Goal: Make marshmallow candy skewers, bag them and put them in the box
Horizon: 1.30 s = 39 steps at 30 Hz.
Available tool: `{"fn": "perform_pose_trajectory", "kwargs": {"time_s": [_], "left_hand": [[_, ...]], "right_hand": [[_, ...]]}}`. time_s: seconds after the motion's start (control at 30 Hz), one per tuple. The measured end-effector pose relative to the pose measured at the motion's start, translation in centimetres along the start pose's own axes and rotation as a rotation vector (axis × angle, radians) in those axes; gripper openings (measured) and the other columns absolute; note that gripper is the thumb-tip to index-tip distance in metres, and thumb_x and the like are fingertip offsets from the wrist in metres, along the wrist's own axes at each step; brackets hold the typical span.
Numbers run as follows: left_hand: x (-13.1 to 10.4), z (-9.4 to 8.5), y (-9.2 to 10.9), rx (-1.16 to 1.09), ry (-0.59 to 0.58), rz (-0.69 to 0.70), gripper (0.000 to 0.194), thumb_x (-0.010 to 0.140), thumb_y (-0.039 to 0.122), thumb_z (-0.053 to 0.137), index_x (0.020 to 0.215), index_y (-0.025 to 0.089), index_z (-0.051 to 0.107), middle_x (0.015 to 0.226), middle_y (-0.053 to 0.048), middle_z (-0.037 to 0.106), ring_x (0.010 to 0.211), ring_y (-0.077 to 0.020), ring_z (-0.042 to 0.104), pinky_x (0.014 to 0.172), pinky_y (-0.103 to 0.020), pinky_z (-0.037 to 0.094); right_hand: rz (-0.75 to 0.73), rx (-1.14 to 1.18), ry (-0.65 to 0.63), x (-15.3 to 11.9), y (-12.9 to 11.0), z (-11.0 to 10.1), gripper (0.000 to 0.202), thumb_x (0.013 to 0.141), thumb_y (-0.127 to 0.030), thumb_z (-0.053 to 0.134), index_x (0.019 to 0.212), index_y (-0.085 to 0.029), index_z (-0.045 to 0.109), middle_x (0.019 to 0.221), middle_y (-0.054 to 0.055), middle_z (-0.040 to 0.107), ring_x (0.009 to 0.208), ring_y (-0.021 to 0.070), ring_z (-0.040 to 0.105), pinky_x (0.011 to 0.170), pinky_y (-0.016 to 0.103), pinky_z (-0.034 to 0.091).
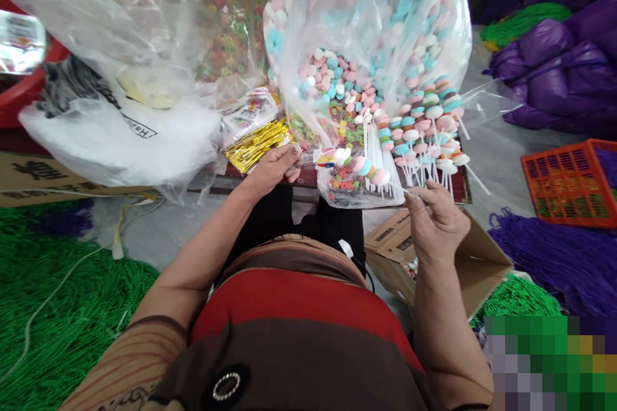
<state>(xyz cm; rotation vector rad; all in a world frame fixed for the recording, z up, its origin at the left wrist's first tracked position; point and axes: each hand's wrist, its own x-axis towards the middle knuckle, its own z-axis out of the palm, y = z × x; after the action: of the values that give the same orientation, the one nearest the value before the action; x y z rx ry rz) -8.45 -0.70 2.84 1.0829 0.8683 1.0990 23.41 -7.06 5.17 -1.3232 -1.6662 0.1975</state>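
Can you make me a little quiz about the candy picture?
1. True or false: the right hand pinches a thin white stick.
2. What does the left hand hold? A) an orange crate B) the edge of a small clear packet with candy in it C) a green rope
3. Fill in: the gold twist ties lie just ____ the left hand in the picture.

Key: 1 true; 2 B; 3 above

The orange crate sits far off on the right, untouched. The big clear bag holds pink, blue and white candies.
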Motion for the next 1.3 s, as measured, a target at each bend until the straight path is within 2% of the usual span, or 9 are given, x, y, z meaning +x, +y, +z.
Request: {"fn": "perform_pose_trajectory", "kwargs": {"time_s": [0.3, 0.4, 0.5, 0.57, 0.73, 0.9, 1.07, 1.17, 1.3], "left_hand": [[0.0, -0.2, 0.6, 0.162, -0.134, -0.014, 0.063, 0.081, 0.075, 0.068, 0.064, 0.018, 0.048, 0.056, 0.006, 0.043, 0.047, -0.0049, 0.043, 0.050, -0.021, 0.038], [0.0, -0.1, 1.4, 0.165, -0.170, -0.022, 0.056, 0.083, 0.068, 0.072, 0.069, 0.017, 0.054, 0.054, 0.006, 0.046, 0.047, -0.0053, 0.045, 0.049, -0.020, 0.037], [-0.2, 0.0, 2.4, 0.015, -0.184, -0.087, 0.045, 0.078, 0.057, 0.083, 0.095, 0.018, 0.066, 0.063, 0.006, 0.056, 0.044, -0.0060, 0.049, 0.047, -0.021, 0.040], [-0.3, 0.1, 3.0, -0.093, -0.235, -0.152, 0.052, 0.076, 0.055, 0.084, 0.110, 0.019, 0.068, 0.066, 0.004, 0.062, 0.044, -0.0093, 0.054, 0.049, -0.024, 0.045], [-0.6, 0.8, 3.7, -0.281, -0.363, -0.241, 0.068, 0.078, 0.080, 0.061, 0.099, 0.016, 0.073, 0.059, -0.004, 0.065, 0.046, -0.0205, 0.061, 0.050, -0.034, 0.050], [-0.4, 2.1, 3.4, -0.379, -0.316, -0.178, 0.053, 0.057, 0.069, 0.081, 0.064, 0.019, 0.064, 0.056, -0.003, 0.062, 0.045, -0.0173, 0.056, 0.052, -0.035, 0.051], [-0.3, 2.7, 4.1, -0.241, -0.274, -0.111, 0.059, 0.064, 0.064, 0.086, 0.049, 0.020, 0.049, 0.040, 0.006, 0.037, 0.037, -0.0095, 0.040, 0.052, -0.032, 0.047], [-0.5, 3.5, 4.7, -0.147, -0.192, -0.072, 0.067, 0.065, 0.069, 0.086, 0.047, 0.019, 0.044, 0.036, 0.009, 0.028, 0.033, -0.0060, 0.034, 0.049, -0.029, 0.042], [-0.5, 4.9, 4.9, -0.164, -0.085, -0.012, 0.054, 0.062, 0.064, 0.091, 0.067, 0.018, 0.062, 0.035, 0.013, 0.034, 0.029, -0.0043, 0.032, 0.045, -0.026, 0.038]], "right_hand": [[0.258, 0.114, -0.063, -1.0, 1.1, 0.8, 0.022, 0.084, -0.047, 0.079, 0.087, -0.025, 0.079, 0.087, 0.002, 0.079, 0.099, 0.0259, 0.074, 0.106, 0.051, 0.054], [0.309, 0.146, -0.118, -1.1, 1.2, 1.0, 0.021, 0.083, -0.045, 0.080, 0.086, -0.025, 0.079, 0.087, 0.002, 0.079, 0.093, 0.0238, 0.074, 0.099, 0.047, 0.056], [0.374, 0.207, -0.182, -1.1, 0.8, 1.2, 0.017, 0.084, -0.041, 0.079, 0.084, -0.024, 0.078, 0.079, 0.000, 0.076, 0.078, 0.0193, 0.070, 0.084, 0.038, 0.057], [0.399, 0.255, -0.213, -1.3, 0.6, 1.4, 0.018, 0.084, -0.041, 0.078, 0.083, -0.023, 0.078, 0.072, -0.001, 0.072, 0.069, 0.0166, 0.066, 0.073, 0.033, 0.055], [0.456, 0.361, -0.191, -1.9, 0.6, 2.2, 0.022, 0.084, -0.044, 0.078, 0.087, -0.023, 0.079, 0.062, -0.004, 0.064, 0.061, 0.0144, 0.060, 0.066, 0.031, 0.051], [0.529, 0.499, -0.142, -2.4, -0.3, 3.6, 0.023, 0.084, -0.045, 0.079, 0.085, -0.022, 0.078, 0.059, -0.004, 0.060, 0.059, 0.0132, 0.057, 0.068, 0.031, 0.050], [0.547, 0.529, -0.123, -2.9, -1.0, 4.4, 0.028, 0.085, -0.050, 0.078, 0.089, -0.022, 0.076, 0.059, -0.005, 0.059, 0.058, 0.0132, 0.054, 0.070, 0.033, 0.049], [0.524, 0.529, -0.136, -3.2, -1.0, 4.5, 0.030, 0.086, -0.052, 0.076, 0.089, -0.023, 0.075, 0.061, -0.005, 0.060, 0.059, 0.0136, 0.054, 0.070, 0.032, 0.049], [0.536, 0.586, -0.147, -3.6, -1.6, 5.0, 0.029, 0.089, -0.052, 0.074, 0.091, -0.024, 0.074, 0.060, -0.006, 0.060, 0.057, 0.0125, 0.053, 0.068, 0.030, 0.047]]}}
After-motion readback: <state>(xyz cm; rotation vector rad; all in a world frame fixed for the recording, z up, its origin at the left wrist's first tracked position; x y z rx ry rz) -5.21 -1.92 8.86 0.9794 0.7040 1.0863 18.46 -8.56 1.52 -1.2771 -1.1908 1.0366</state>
